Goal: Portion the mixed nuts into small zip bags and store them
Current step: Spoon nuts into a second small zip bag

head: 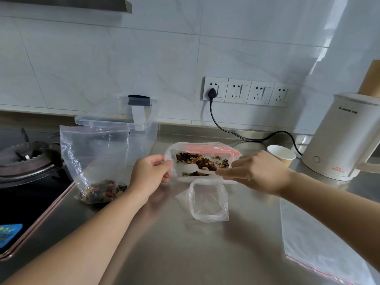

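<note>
Portioning mixed nuts at a brushed steel bench [185, 254], a person works above a row of clear plastic. At far left sits a black gas burner [26, 159] set in a dark glass hob. Beside it stands a filled zip bag [94, 161], crinkled and upright, with a dark heap of nuts in its bottom; its mouth looks unsealed, though that is hard to tell. Behind it is a clear lidded storage box [123, 120] with a grey latch. The left hand [148, 173] pinches the left edge of the nut bag [203, 159], thumb and fingers pressed on the film to hold its mouth wide. Inside lie the remaining mixed nuts [197, 161], a thin brown scatter. The right hand [257, 171] pinches the handle of a white plastic spoon [195, 169], whose bowl lies inside the bag near the nuts and looks empty. Just in front, a small zip bag [207, 200] stands open and empty, its soft walls slumped. Further right are a paper cup [281, 155], a white kettle [339, 140] and, at the near right edge, flat spare zip bags [320, 243] with red seal strips. By this look, one portion is made, a second is about to begin, and sealing and storing in the box remain.
</note>
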